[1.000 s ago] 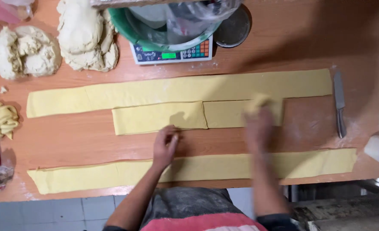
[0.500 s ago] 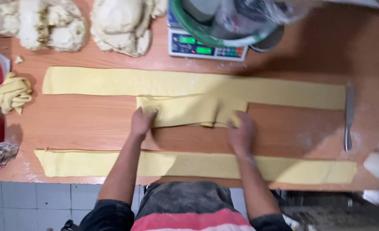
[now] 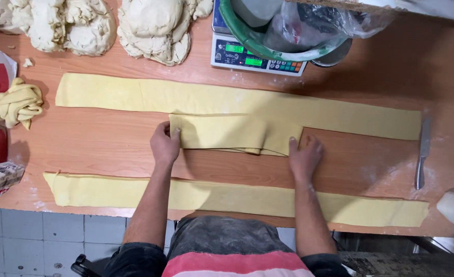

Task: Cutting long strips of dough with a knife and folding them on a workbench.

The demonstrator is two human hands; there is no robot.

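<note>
A wooden bench [image 3: 109, 149] carries everything. Across its far half lies a long yellow dough strip [image 3: 339, 115], and a second long strip [image 3: 227, 197] runs along the near edge. Between them sits a shorter folded dough piece [image 3: 227, 132], doubled over on itself and touching the far strip. The left hand [image 3: 164, 145] presses on the folded piece's left end, fingers together and curled over its edge. The right hand [image 3: 305, 156] lies flat on the bench at the piece's right end, fingers together, fingertips touching the dough. Beyond the far strip are pale dough mounds [image 3: 150, 28], then a digital scale [image 3: 252, 54] bearing a green bowl [image 3: 247, 38]. A twisted dough knot [image 3: 16, 102] lies at the left, a knife [image 3: 422, 154] at the right
</note>
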